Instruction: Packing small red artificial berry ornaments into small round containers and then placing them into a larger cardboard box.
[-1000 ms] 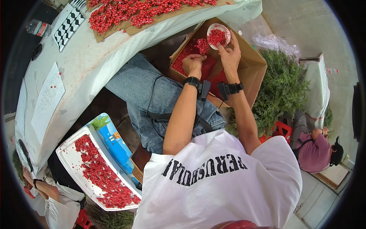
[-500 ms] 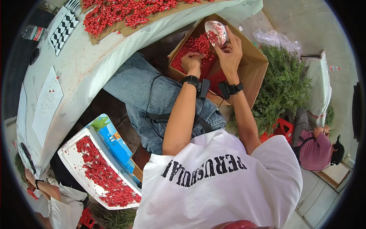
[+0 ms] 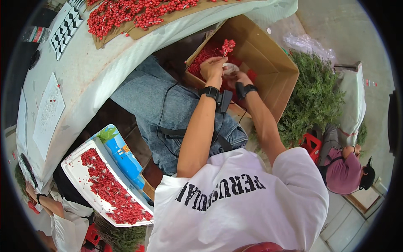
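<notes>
The left hand (image 3: 213, 68) has its grip pinched nearly closed on the stem of a red berry sprig (image 3: 228, 46), held up over the cardboard box (image 3: 268, 50). Right hand (image 3: 242, 77) has the small white bowl (image 3: 230, 68) by its near side, fingers too blurred to tell how tightly. Imo they'd do best pinching low on the stem without squashing berries, and tipping the bowl only inside the box walls.

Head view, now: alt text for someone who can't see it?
A person's left hand holds a red berry sprig and the blurred right hand a white dish, both over an open cardboard box of red berries. To the left, more berries fill much of a white tray.
</notes>
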Motion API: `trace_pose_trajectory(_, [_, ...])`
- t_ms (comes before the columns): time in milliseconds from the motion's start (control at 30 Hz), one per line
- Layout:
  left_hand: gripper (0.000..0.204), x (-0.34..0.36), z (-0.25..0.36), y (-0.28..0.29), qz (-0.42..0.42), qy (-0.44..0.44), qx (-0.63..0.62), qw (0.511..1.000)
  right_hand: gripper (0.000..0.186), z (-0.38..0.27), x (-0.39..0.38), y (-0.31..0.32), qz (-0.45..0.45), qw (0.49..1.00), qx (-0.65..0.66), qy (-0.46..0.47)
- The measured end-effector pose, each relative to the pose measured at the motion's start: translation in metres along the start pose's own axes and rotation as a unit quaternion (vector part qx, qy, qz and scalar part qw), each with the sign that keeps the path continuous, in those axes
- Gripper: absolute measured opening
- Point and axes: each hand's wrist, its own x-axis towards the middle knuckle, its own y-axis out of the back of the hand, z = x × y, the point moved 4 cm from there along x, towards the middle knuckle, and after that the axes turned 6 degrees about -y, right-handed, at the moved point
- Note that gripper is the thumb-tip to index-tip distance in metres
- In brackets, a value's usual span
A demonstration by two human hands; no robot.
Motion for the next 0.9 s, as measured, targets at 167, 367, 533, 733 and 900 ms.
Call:
trace_pose_trajectory(167, [0.016,0.002,0.009,0.019,0.012,-0.038,0.010,0.999,0.026,0.045,0.058,0.000,0.124,0.976,-0.177,0.014])
trace_pose_trajectory(367, [0.019,-0.001,0.007,-0.006,-0.081,-0.029,0.012,0.996,0.028,0.038,0.102,0.032,0.158,0.883,-0.417,0.144])
trace_pose_trajectory(533, [0.019,0.001,0.002,-0.005,-0.096,-0.048,0.055,0.993,0.034,0.033,0.067,0.012,0.129,0.935,-0.326,0.056])
trace_pose_trajectory(733, [0.019,-0.009,0.011,-0.009,-0.124,-0.021,0.058,0.990,0.049,-0.001,-0.010,-0.036,0.154,0.974,-0.167,-0.024])
trace_pose_trajectory(900, [0.017,-0.007,0.010,-0.007,-0.147,-0.028,0.063,0.987,0.039,-0.022,-0.007,-0.039,0.102,0.964,-0.196,0.149])
